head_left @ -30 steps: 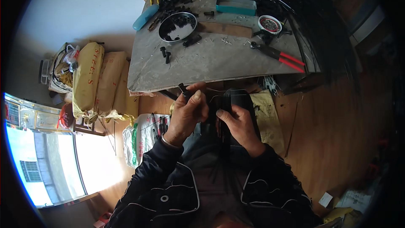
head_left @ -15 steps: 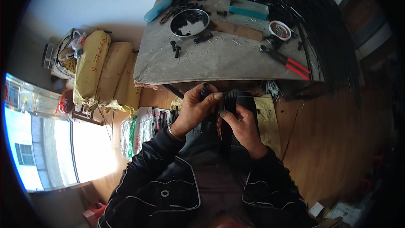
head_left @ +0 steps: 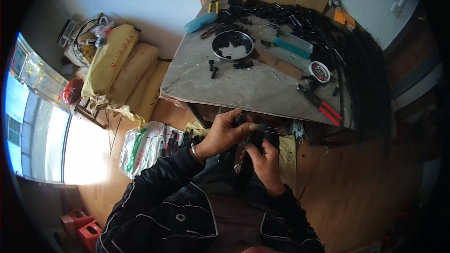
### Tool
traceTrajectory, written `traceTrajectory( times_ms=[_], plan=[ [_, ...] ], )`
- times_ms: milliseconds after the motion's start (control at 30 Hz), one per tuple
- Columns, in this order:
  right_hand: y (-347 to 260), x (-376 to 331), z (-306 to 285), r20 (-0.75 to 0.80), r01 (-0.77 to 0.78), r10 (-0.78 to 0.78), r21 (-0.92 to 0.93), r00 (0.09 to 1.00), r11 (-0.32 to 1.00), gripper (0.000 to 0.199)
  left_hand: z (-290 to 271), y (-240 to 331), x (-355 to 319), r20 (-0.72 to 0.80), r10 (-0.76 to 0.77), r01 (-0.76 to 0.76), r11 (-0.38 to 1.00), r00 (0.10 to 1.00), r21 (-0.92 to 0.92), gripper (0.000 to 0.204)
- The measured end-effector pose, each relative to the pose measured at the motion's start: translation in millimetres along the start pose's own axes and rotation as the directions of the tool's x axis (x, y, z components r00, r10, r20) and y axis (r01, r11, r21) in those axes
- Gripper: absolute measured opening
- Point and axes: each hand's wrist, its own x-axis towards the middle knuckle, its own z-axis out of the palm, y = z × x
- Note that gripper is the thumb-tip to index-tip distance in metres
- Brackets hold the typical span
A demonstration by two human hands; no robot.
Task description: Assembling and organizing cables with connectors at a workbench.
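My left hand [head_left: 223, 136] is closed around a short, dark cylindrical piece [head_left: 240, 118] that shows above its fist. Its thumb and fingertips press together at the top of a long black bundle of thin strands [head_left: 255, 138]. My right hand [head_left: 266, 160] is wrapped around that bundle lower down, thumb across its front. A thin straight wire [head_left: 275, 133] sticks out sideways past the bundle's top. Both hands are over my lap, just short of the table [head_left: 197, 86]. The bundle's lower end blends into my dark clothes.
On the table are a metal bowl [head_left: 233, 58] of black pieces, red-handled pliers [head_left: 323, 107], a teal tray [head_left: 293, 46], a small white dish [head_left: 320, 71] and piled black parts [head_left: 300, 21]. Sacks [head_left: 115, 58] lie at left. A white bag [head_left: 133, 150] with black pieces lies below.
The whole view has shifted, so the table and hands appear lower. My left thumb and fingertips have come closer to the bundle's top. Both hands keep their hold.
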Motion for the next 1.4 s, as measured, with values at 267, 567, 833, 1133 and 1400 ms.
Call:
traceTrajectory(
  times_ms=[267,567,833,1133,1400],
  plan=[
    [-6.8,-0.4,0.7,-0.045,0.047,-0.049,-0.039,0.998,0.998,0.011,-0.9,7.7,10.5,0.014,0.092,-0.093,0.991,0.996,0.100,0.011],
    [-2.1,4.3,-5.1,-0.013,-0.024,0.029,0.277,1.000,0.961,0.017,7.4,0.9,19.2,0.042,0.111,-0.118,0.963,0.993,0.244,0.011],
    [-1.8,16.9,-16.9,-0.060,-0.146,0.178,0.348,0.982,0.926,0.011,-0.9,17.4,70.9,0.280,-0.201,0.117,0.949,0.939,0.292,0.020],
    [4.2,35.9,-35.2,-0.070,-0.182,0.225,0.381,0.972,0.906,0.010,-52.5,11.7,312.3,0.204,0.214,-0.283,0.465,0.955,0.839,0.027],
    [12.3,31.1,-48.8,-0.049,-0.191,0.233,0.426,0.971,0.885,0.008,-45.8,-9.7,336.3,0.268,0.134,-0.283,0.117,0.954,0.952,0.028]
  ],
)
